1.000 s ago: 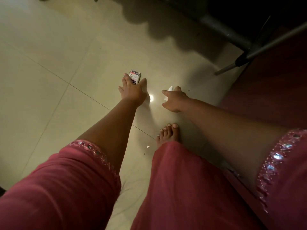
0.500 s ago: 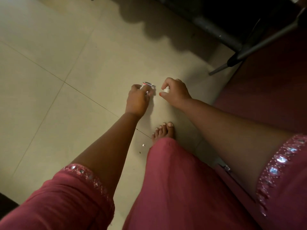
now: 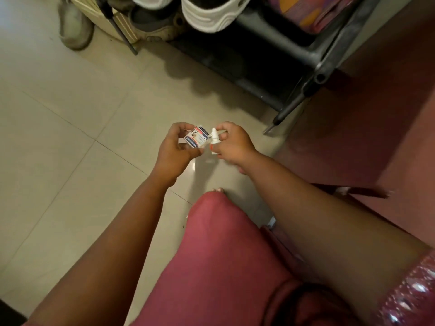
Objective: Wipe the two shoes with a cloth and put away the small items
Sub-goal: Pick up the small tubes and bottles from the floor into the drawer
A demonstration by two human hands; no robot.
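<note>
My left hand [image 3: 175, 149] holds a small printed carton [image 3: 197, 139], white with blue and red, fingers curled round it above the tiled floor. My right hand [image 3: 231, 145] pinches a small white dropper bottle [image 3: 214, 137] right beside the carton, the two items nearly touching. On the dark shoe rack [image 3: 313, 55] at the top sits a white-soled shoe [image 3: 211, 14]. A worn brown shoe [image 3: 153, 27] sits lower on the rack and a grey shoe [image 3: 75, 29] lies on the floor at the top left. No cloth is in view.
Pale floor tiles [image 3: 70, 161] spread to the left. A dark red mat or seat [image 3: 376, 128] fills the right side. My knee in pink fabric [image 3: 230, 250] and my toes [image 3: 217, 190] are below the hands. A thin metal rod [image 3: 117, 27] leans by the rack.
Both hands lifted the carton and the bottle off the floor and brought them together. The view tilted up, and the shoe rack and shoes came into sight.
</note>
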